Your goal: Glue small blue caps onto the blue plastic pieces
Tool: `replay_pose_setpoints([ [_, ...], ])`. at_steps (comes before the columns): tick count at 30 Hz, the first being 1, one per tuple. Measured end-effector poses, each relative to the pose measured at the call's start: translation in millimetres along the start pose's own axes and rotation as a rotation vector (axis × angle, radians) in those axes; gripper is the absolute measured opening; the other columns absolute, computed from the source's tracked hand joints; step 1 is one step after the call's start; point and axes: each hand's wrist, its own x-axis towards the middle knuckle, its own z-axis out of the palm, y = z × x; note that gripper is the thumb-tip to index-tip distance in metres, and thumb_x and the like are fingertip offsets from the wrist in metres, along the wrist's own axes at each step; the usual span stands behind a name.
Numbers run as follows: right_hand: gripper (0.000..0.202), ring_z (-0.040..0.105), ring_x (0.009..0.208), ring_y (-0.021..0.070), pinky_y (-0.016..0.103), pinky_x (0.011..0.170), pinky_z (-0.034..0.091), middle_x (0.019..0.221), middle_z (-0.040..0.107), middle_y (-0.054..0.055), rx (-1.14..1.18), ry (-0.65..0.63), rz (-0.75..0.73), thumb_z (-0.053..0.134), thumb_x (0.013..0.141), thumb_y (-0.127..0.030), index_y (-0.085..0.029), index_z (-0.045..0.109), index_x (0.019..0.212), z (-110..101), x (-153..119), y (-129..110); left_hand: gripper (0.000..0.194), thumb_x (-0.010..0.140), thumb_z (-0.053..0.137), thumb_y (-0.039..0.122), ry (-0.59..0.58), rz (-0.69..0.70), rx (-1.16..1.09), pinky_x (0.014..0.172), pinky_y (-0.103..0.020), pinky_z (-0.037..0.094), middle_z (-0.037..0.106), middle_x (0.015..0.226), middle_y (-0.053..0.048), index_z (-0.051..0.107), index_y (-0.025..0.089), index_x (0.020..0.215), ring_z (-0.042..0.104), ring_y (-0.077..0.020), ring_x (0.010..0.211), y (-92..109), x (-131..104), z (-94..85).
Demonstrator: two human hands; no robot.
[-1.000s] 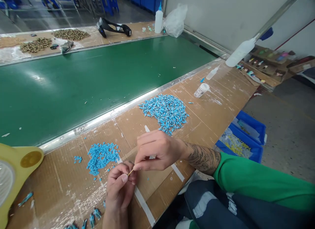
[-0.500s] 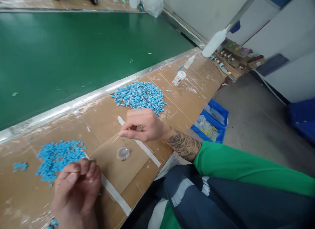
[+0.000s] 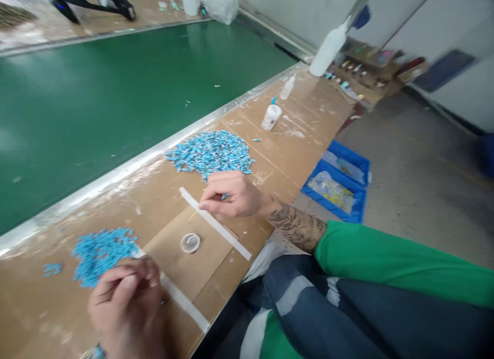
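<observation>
My right hand [image 3: 233, 194] pinches a thin yellowish stick [image 3: 192, 215], like a toothpick, whose tip slants down to the left. It hovers over a sheet of brown card [image 3: 208, 266] bordered by white tape. A small round clear cup [image 3: 190, 242] with something dark in it stands on the card, below and left of that hand. My left hand [image 3: 125, 297] is closed, fingertips pressed together, beside a pile of small blue pieces [image 3: 102, 251]. Whatever its fingers hold is too small or hidden. Behind my right hand lies a larger heap of blue-and-white pieces [image 3: 212, 150].
A white tub [image 3: 271, 117] with a blue tip sticking out, a small bottle [image 3: 287, 87] and a large white bottle [image 3: 329, 50] stand to the right. A green belt [image 3: 127, 91] runs behind the metal edge. Blue bins [image 3: 337, 189] sit below the table's right side.
The camera view has shifted somewhat. My right hand with the stick has moved slightly right relative to the cup; my left hand stays closed near the blue pile.
</observation>
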Motion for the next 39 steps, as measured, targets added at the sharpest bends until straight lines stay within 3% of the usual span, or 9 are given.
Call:
replay_pose_setpoints([
  [8,0.027,0.047,0.063,0.0097,0.023,0.066,0.038,0.064,0.053,-0.001,0.157,-0.043,-0.108,0.056,0.094,-0.032,-0.013,0.063,0.076,30,20,15,0.007,0.071,0.076,0.019,-0.097,0.169,-0.032,0.046,-0.024,0.041,0.061,0.062,0.0,0.071,0.018,0.077,0.052,-0.0118,0.052,2,-15,0.2],
  [16,0.028,0.05,0.065,0.0111,0.024,0.067,0.039,0.066,0.055,0.001,0.179,-0.165,-0.071,0.054,0.095,-0.032,-0.012,0.063,0.078,46,11,32,0.005,0.073,0.073,0.018,-0.111,0.15,0.061,0.051,-0.027,0.045,0.059,0.061,0.0,0.07,0.018,0.077,0.054,-0.0133,0.055,-1,-17,-2.6],
  [22,0.024,0.05,0.065,0.0107,0.023,0.068,0.04,0.064,0.054,0.0,0.229,-0.146,-0.111,0.057,0.093,-0.029,-0.012,0.064,0.077,46,9,35,0.007,0.077,0.071,0.024,-0.132,0.125,0.11,0.052,-0.028,0.044,0.058,0.062,0.001,0.067,0.018,0.077,0.052,-0.0123,0.052,-7,-17,4.6],
  [24,0.024,0.05,0.065,0.0107,0.023,0.068,0.04,0.063,0.054,0.0,0.221,-0.149,-0.118,0.058,0.093,-0.028,-0.013,0.065,0.076,44,9,35,0.006,0.08,0.069,0.024,-0.109,0.155,0.258,0.053,-0.028,0.044,0.06,0.065,0.0,0.066,0.019,0.077,0.055,-0.0142,0.056,-4,-21,4.1],
  [26,0.024,0.049,0.064,0.0106,0.023,0.068,0.04,0.063,0.053,-0.001,0.216,-0.147,-0.11,0.057,0.093,-0.028,-0.013,0.065,0.075,43,9,35,0.004,0.079,0.07,0.02,-0.13,0.244,0.609,0.057,-0.028,0.045,0.063,0.069,-0.001,0.066,0.02,0.078,0.059,-0.0156,0.062,2,-27,1.3],
  [29,0.024,0.049,0.065,0.0105,0.023,0.069,0.04,0.064,0.052,-0.001,0.219,-0.143,-0.115,0.056,0.093,-0.028,-0.013,0.064,0.076,42,9,34,0.009,0.076,0.074,0.016,-0.29,0.451,1.198,0.065,-0.026,0.045,0.067,0.074,-0.001,0.067,0.02,0.08,0.061,-0.0144,0.066,14,-37,-4.9],
  [32,0.025,0.049,0.066,0.0107,0.023,0.069,0.039,0.065,0.052,-0.001,0.208,-0.165,-0.119,0.055,0.094,-0.029,-0.013,0.064,0.077,42,8,33,0.008,0.078,0.073,0.017,-0.422,0.568,1.397,0.067,-0.024,0.045,0.069,0.074,0.0,0.067,0.021,0.081,0.063,-0.0136,0.065,23,-43,-11.4],
  [34,0.026,0.049,0.067,0.0108,0.023,0.069,0.039,0.065,0.052,0.0,0.193,-0.183,-0.116,0.054,0.095,-0.028,-0.013,0.064,0.078,42,7,32,0.005,0.08,0.071,0.021,-0.379,0.547,1.438,0.065,-0.023,0.046,0.069,0.073,0.0,0.066,0.022,0.08,0.063,-0.0134,0.063,25,-44,-16.9],
  [39,0.025,0.049,0.067,0.0108,0.023,0.069,0.038,0.065,0.053,0.0,0.2,-0.185,-0.127,0.055,0.094,-0.028,-0.012,0.065,0.077,44,6,31,0.018,0.083,0.066,0.038,0.05,0.25,1.481,0.063,-0.025,0.049,0.069,0.071,0.0,0.068,0.021,0.079,0.066,-0.0161,0.062,25,-29,-38.9],
])
